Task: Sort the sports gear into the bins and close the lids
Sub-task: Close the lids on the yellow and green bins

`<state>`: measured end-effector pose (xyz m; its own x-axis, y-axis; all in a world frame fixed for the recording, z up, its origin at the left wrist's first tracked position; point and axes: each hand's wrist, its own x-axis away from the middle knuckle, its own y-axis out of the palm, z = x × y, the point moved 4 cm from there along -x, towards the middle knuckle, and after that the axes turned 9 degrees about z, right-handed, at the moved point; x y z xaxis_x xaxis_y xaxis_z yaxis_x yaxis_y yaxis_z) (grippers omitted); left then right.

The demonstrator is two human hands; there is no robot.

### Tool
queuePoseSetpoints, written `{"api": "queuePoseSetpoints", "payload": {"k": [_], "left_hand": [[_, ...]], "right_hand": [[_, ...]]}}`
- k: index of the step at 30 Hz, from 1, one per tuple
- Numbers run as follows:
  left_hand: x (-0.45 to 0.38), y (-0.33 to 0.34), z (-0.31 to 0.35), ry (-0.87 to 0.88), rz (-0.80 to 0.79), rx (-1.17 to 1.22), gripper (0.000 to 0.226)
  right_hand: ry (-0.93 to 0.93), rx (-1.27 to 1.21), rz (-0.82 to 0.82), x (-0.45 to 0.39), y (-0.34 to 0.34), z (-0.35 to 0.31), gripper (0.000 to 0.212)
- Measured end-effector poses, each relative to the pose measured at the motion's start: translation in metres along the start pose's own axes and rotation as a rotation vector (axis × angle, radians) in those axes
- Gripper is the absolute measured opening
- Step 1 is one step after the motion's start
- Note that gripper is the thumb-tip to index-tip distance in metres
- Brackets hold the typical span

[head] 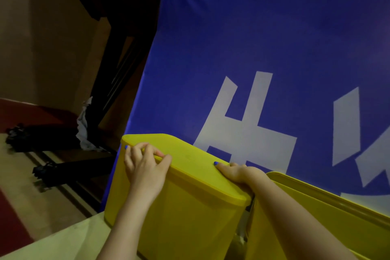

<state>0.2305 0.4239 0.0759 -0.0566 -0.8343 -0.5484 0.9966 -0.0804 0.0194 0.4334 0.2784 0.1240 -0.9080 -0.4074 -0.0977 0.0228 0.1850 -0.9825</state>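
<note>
Now my left hand (145, 167) and right hand (236, 173) clutch the lid (190, 164); I'd press evenly around the bin (179, 217).

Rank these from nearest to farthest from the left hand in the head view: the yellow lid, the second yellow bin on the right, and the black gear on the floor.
1. Yellow lid: the left hand grips its near edge, so they touch.
2. Black gear: on the floor, off to the left.
3. Second yellow bin: on the right, beyond the right hand. Its gap looks close to the gear's, so this order is unsure.
</note>
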Motion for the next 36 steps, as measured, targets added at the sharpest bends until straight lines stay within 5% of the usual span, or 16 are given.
{"api": "queuePoseSetpoints", "payload": {"k": [3, 7, 12, 15, 18, 29, 36], "left_hand": [[-0.002, 0.006, 0.008, 0.102, 0.033, -0.183, 0.020], [-0.037, -0.011, 0.011, 0.118, -0.198, -0.628, 0.032], [-0.093, -0.020, -0.006, 0.028, -0.442, -0.785, 0.047], [-0.124, 0.008, -0.021, -0.034, -0.671, -0.874, 0.069], [-0.150, 0.044, -0.030, -0.004, -0.739, -1.094, 0.073], [-0.124, 0.091, -0.013, 0.102, -0.919, -1.203, 0.061], [-0.136, 0.095, -0.021, 0.052, -0.960, -1.227, 0.078]], "right_hand": [[-0.018, 0.037, 0.083, -0.002, 0.001, 0.000, 0.088], [-0.028, 0.049, 0.075, -0.002, 0.002, 0.001, 0.085], [-0.112, 0.046, 0.141, 0.002, 0.000, -0.002, 0.074], [-0.176, 0.059, 0.140, 0.002, 0.001, -0.005, 0.067], [-0.180, 0.067, 0.130, 0.000, 0.000, -0.005, 0.067], [-0.181, 0.036, 0.080, -0.013, 0.005, -0.002, 0.070], [-0.172, 0.019, 0.042, -0.015, 0.003, -0.002, 0.069]]}}
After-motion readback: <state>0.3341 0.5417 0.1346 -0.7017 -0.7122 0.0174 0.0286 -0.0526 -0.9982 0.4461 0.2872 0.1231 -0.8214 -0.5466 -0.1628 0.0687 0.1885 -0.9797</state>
